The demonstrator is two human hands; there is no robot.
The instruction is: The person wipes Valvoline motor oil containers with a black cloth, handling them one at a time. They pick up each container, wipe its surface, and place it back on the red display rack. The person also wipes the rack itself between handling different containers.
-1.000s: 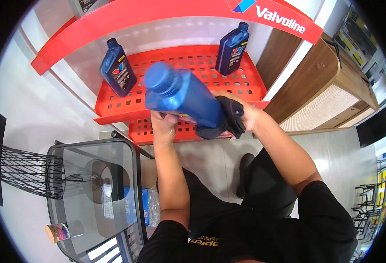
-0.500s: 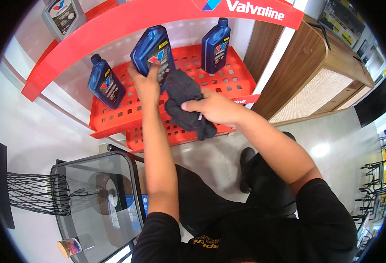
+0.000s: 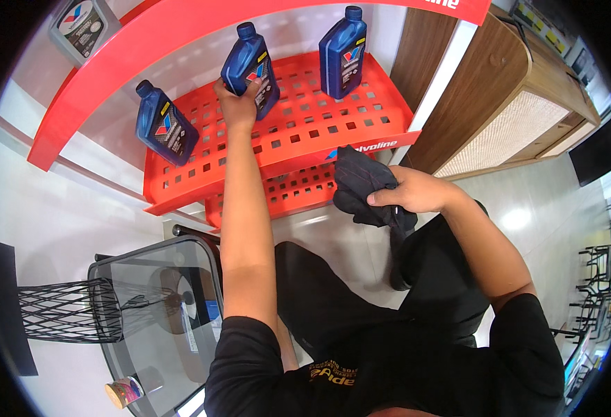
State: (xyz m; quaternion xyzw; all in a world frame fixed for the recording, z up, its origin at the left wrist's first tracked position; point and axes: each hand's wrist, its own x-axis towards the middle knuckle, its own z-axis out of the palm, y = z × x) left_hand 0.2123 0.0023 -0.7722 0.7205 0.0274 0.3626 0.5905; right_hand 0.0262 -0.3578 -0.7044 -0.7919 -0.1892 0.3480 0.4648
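Note:
On the red perforated shelf (image 3: 305,132), the middle blue motor oil bottle (image 3: 248,61) stands upright in the grip of my left hand (image 3: 238,105). My fingers wrap round its lower left side. A dark cloth (image 3: 362,182) hangs bunched in my right hand (image 3: 416,190), out in front of the shelf's front edge, with the thumb pressed on top. Two more blue oil bottles share the shelf: the left bottle (image 3: 166,128) and the right bottle (image 3: 343,55). Neither of these is touched.
A red curved header (image 3: 131,48) spans above the shelf, with a grey bottle (image 3: 83,31) behind it. Right of the rack stands a wooden cabinet (image 3: 479,97). At lower left are a glass-topped table (image 3: 180,278), a black wire stand (image 3: 69,311) and a small tub (image 3: 125,391).
My right hand has drawn the cloth away from the middle bottle, toward the right and nearer to me. The middle bottle now sits more upright on the shelf, still in my left hand.

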